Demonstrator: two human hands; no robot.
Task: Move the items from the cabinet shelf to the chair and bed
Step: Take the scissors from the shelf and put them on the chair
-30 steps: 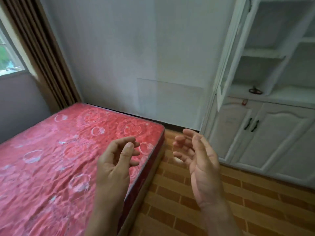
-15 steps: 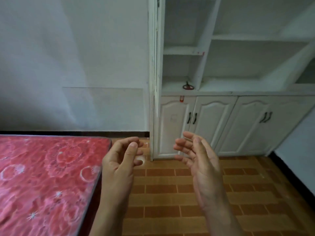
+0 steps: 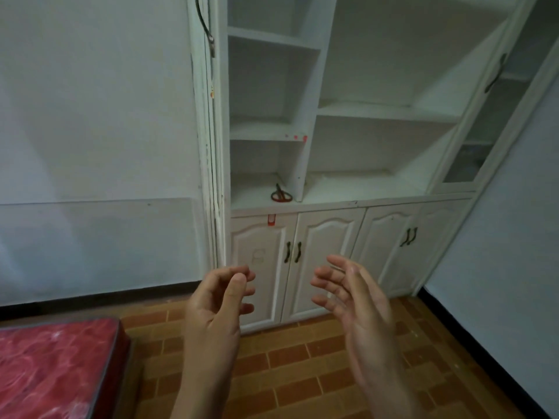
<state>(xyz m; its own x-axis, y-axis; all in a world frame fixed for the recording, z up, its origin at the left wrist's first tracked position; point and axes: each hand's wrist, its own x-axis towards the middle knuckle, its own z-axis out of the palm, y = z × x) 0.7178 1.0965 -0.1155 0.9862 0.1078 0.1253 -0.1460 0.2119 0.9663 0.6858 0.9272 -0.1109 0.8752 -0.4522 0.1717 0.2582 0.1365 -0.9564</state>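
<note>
both hands empty, held up in front, well short of the cabinet. left hand (image 3: 216,306) loosely curled round nothing; right hand (image 3: 357,300) slack, palm inward, fingers spread. my read: readied for a reach.

only 1 thing shows on the cabinet shelf (image 3: 251,196) - a small dark item (image 3: 281,195) with a reddish loop, above and beyond the left hand, just beside the upright divider. scissors or some tool, too small to tell.

bed (image 3: 54,367) low, left of the left hand, cut off by the frame edge. chair not in view. glass-door compartment (image 3: 465,164), up and right of the right hand - dim, contents unclear.
</note>
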